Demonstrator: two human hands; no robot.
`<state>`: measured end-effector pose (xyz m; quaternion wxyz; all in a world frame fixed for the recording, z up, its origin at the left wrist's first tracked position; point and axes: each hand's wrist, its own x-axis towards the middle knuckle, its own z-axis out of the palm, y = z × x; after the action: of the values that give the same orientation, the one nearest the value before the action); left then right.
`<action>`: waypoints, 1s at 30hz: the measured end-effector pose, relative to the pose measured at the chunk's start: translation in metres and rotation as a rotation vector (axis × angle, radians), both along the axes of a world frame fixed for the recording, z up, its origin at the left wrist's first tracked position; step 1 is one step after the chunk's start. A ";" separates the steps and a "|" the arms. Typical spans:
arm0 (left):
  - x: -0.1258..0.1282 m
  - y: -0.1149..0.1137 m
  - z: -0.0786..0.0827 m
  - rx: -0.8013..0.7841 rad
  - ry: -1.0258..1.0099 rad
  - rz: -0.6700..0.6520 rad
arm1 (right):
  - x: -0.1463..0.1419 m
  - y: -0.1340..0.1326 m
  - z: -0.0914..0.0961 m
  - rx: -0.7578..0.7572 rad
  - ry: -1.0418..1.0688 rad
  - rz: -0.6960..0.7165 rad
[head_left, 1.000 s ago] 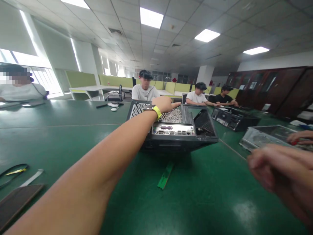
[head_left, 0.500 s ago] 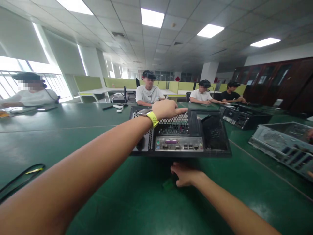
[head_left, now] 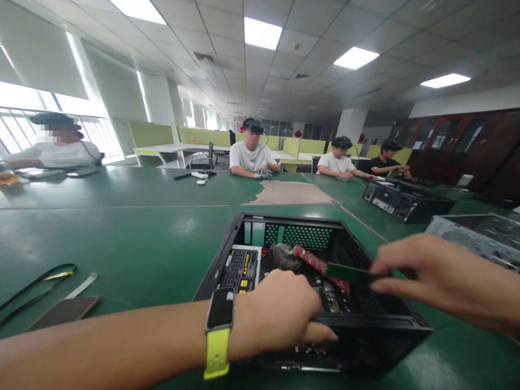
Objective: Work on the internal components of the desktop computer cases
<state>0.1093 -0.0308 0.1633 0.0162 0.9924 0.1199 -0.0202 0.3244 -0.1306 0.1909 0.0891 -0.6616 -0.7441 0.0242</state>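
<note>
Head — right hand [head_left: 422, 279] angled left — pinching green strip [head_left: 347, 270]

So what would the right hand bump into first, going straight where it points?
Probably the red parts inside the black case, just past the green board the right hand pinches; depth is unclear.

Left forearm [head_left: 122, 338], bare: stretched across from lower left; wrist wearing rectangular dark-faced watch with yellow-green strap [head_left: 220, 330]. Left hand [head_left: 278, 314]: back showing, fingers curled, tips hidden, thumb extended. Right hand [head_left: 430, 279], bare: extended from right edge, thumb and index finger pinched.
</note>
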 end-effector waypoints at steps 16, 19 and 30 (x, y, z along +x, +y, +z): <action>0.089 0.098 -0.023 0.099 0.350 0.183 | -0.032 0.126 -0.092 -0.185 -0.342 0.103; 0.082 0.101 -0.035 0.130 0.313 0.183 | -0.037 0.132 -0.107 -0.178 -0.348 0.121; 0.080 0.090 -0.036 0.176 0.202 0.213 | -0.071 0.052 -0.062 -0.003 -0.266 -0.030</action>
<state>0.1889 0.0591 0.1278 -0.0810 0.9646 0.2266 -0.1077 0.2531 -0.0787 0.1286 -0.0111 -0.6702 -0.7393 -0.0642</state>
